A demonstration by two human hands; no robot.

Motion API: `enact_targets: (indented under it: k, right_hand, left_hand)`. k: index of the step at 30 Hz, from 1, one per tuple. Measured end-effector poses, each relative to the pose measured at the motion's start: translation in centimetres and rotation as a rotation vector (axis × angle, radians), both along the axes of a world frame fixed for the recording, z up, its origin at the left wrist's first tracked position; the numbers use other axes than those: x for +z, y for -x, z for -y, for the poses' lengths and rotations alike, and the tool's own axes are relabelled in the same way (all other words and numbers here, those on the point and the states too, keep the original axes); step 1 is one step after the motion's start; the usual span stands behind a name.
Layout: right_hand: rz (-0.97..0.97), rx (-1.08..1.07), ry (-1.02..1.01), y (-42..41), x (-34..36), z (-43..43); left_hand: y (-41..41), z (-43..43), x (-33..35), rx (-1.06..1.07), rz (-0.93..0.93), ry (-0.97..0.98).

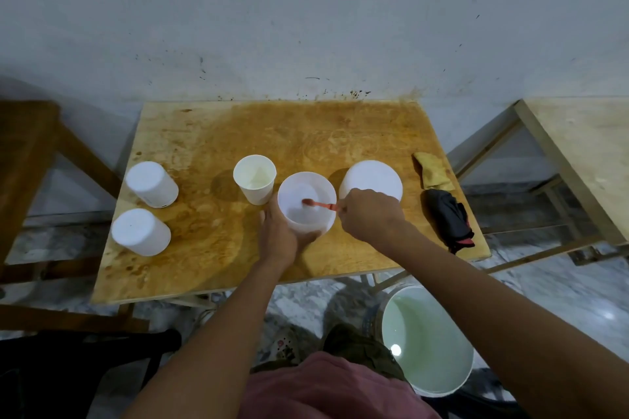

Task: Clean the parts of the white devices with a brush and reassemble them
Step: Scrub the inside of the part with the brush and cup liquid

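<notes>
A white open cylinder part [306, 187] stands near the middle of the stained wooden table [238, 133]. My left hand [277, 235] grips its left side and base. My right hand [369, 213] holds a small red brush [318, 203], whose head is inside the cylinder. Behind it to the left stands an open white cup-shaped part [254, 178]. A closed white part [371, 178] sits behind my right hand. Two white devices [151, 184] [140, 231] rest at the table's left side.
A yellow cloth [433, 170] and a dark cloth [447, 216] lie at the table's right edge. A white bucket of pale liquid [425, 340] stands on the floor at the lower right. Wooden furniture flanks the table on both sides.
</notes>
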State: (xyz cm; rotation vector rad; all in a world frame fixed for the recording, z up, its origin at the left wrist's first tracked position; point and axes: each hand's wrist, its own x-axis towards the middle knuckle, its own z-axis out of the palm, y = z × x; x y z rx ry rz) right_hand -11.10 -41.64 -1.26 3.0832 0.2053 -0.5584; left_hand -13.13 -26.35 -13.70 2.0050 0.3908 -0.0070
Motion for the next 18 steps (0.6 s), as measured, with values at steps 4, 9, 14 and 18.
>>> enact_targets:
  k: [4,9,14,18]
  right_hand:
    - [-0.131,-0.061,-0.097,-0.6,0.0,0.6]
    - [-0.039,-0.033,-0.128,0.1,0.1,0.5]
    - [-0.042,-0.084,-0.145,0.8,-1.4,1.7]
    - [-0.02,-0.09,-0.165,2.2,-2.6,2.3]
  left_hand:
    - [-0.2,-0.1,-0.6,-0.006,0.018,-0.05]
    - [-0.3,-0.2,-0.7,-0.029,0.036,-0.083]
    - [-0.5,-0.4,-1.1,-0.047,0.054,-0.146]
    - [-0.5,-0.1,-0.8,-0.049,0.062,-0.194]
